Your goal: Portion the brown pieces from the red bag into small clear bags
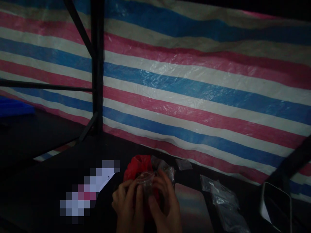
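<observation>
Both hands are close together at the bottom middle of the head view, in dim light. Between them is a small clear plastic bag, its top edge catching some light. My left hand has its fingers curled at the left side of this bag. My right hand grips it from the right, thumb and fingers bent round it. Just behind the hands lies a crumpled red bag. The small bag's contents, if any, are too dark to make out.
More clear plastic bags lie to the right on the black table. A flat, shiny panel sits beside my right hand. A phone stands tilted at far right. Left is a blurred-out white sheet. Striped sheeting hangs behind a black post.
</observation>
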`<move>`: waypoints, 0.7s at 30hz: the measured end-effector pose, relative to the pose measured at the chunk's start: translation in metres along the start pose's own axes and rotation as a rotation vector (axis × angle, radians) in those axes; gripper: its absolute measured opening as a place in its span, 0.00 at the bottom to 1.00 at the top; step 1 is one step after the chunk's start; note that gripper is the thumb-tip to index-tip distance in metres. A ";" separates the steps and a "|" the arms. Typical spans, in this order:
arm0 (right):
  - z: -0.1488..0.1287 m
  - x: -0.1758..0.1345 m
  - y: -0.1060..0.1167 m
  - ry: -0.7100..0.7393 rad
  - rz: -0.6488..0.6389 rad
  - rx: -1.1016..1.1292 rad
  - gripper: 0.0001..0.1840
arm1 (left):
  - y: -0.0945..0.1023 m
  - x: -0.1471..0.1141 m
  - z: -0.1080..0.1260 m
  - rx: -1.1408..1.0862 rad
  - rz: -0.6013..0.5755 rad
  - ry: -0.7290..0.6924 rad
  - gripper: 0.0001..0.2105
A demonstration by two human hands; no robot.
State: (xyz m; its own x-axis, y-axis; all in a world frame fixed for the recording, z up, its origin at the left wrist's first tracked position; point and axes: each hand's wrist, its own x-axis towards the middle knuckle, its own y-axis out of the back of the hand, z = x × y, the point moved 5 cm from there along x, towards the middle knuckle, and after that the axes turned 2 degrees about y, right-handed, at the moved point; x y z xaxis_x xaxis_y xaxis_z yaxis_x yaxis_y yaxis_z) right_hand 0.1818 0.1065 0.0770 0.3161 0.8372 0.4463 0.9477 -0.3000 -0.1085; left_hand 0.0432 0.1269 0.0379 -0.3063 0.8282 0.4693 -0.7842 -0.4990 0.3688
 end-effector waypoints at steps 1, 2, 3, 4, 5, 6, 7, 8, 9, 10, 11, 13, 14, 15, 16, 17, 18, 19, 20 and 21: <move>0.000 0.003 0.003 -0.039 -0.004 0.021 0.25 | -0.001 0.000 0.001 -0.016 -0.007 -0.002 0.19; 0.000 0.006 0.007 -0.080 -0.002 0.024 0.21 | -0.002 0.000 0.004 -0.030 -0.011 -0.012 0.19; -0.002 0.009 0.011 -0.111 0.007 0.015 0.19 | -0.002 0.000 0.007 -0.041 -0.010 -0.030 0.19; -0.004 0.012 0.015 -0.128 0.016 -0.002 0.19 | -0.001 -0.001 0.011 -0.050 -0.013 -0.053 0.18; -0.007 0.015 0.018 -0.131 0.012 -0.021 0.19 | 0.000 -0.002 0.014 -0.057 -0.010 -0.076 0.17; -0.010 0.018 0.019 -0.125 -0.009 -0.042 0.18 | 0.002 -0.003 0.017 -0.062 -0.011 -0.095 0.16; -0.013 0.019 0.019 -0.114 -0.036 -0.063 0.17 | 0.004 -0.004 0.019 -0.062 -0.016 -0.106 0.16; -0.015 0.020 0.019 -0.103 -0.061 -0.082 0.15 | 0.006 -0.005 0.020 -0.060 -0.012 -0.114 0.15; -0.017 0.020 0.017 -0.092 -0.082 -0.098 0.14 | 0.008 -0.005 0.020 -0.055 -0.010 -0.123 0.14; -0.017 0.019 0.016 -0.083 -0.092 -0.111 0.13 | 0.010 -0.005 0.020 -0.047 -0.013 -0.130 0.14; -0.017 0.018 0.015 -0.076 -0.084 -0.120 0.12 | 0.011 -0.004 0.019 -0.037 -0.016 -0.140 0.14; -0.015 0.015 0.015 -0.072 -0.049 -0.127 0.11 | 0.013 -0.002 0.016 -0.015 -0.018 -0.168 0.15; -0.014 0.014 0.014 -0.074 -0.044 -0.130 0.10 | 0.013 -0.001 0.015 -0.003 -0.022 -0.182 0.15; -0.013 0.013 0.014 -0.076 -0.040 -0.135 0.09 | 0.014 0.001 0.014 0.010 -0.026 -0.193 0.15; -0.012 0.013 0.015 -0.075 -0.033 -0.142 0.09 | 0.014 0.001 0.014 0.018 -0.022 -0.210 0.15; -0.013 0.014 0.017 -0.066 -0.019 -0.155 0.08 | 0.015 0.002 0.015 0.023 -0.019 -0.229 0.15; -0.015 0.015 0.019 -0.051 -0.010 -0.174 0.08 | 0.016 0.002 0.017 0.027 -0.014 -0.244 0.14; -0.017 0.017 0.022 -0.033 0.003 -0.196 0.07 | 0.017 0.002 0.020 0.028 -0.008 -0.253 0.14; -0.020 0.018 0.025 -0.014 0.020 -0.215 0.06 | 0.017 0.001 0.023 0.027 -0.004 -0.255 0.13; -0.023 0.019 0.028 0.006 0.034 -0.229 0.05 | 0.018 0.001 0.027 0.018 -0.002 -0.253 0.13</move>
State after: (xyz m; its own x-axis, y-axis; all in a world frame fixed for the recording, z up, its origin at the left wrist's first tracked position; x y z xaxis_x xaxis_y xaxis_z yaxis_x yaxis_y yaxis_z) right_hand 0.2134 0.1034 0.1030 0.3470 0.8222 0.4512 0.9017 -0.4248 0.0807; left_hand 0.0434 0.1115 0.0665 -0.1581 0.7403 0.6534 -0.7743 -0.5035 0.3832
